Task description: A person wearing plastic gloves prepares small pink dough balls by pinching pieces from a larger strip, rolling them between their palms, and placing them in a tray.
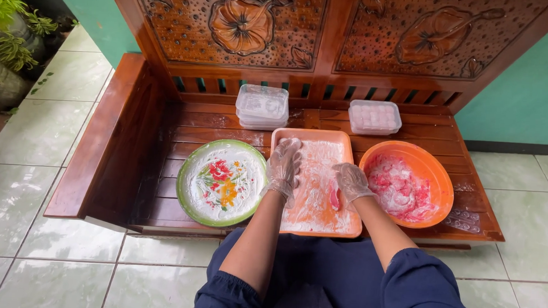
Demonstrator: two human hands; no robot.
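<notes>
Nearest the camera, two forearms in pushed-up dark blue sleeves reach forward over the front edge of a carved wooden bench (182, 121). Both hands wear thin clear gloves and hover over an orange rectangular tray (339, 226) dusted with white flour. The left hand (284, 169) lies flat, fingers spread and extended along the tray's left side, holding nothing. The right hand (351, 182) is loosely curled on the tray's right half, its fingertips at a small pink piece (335, 200) in the flour; whether it grips the piece I cannot tell.

The tray's near rim sits close to the bench's front edge. Just left of it, almost touching, lies a round green-rimmed plate (189, 168) with a flower pattern under flour. Just right, a round orange bowl (438, 181) holds pink pieces in flour, its rim touching the tray.

Further back, against the slatted backrest, stand a stack of clear plastic containers (262, 106) and a single filled clear container (374, 117), well apart, with bare seat slats between them.
</notes>
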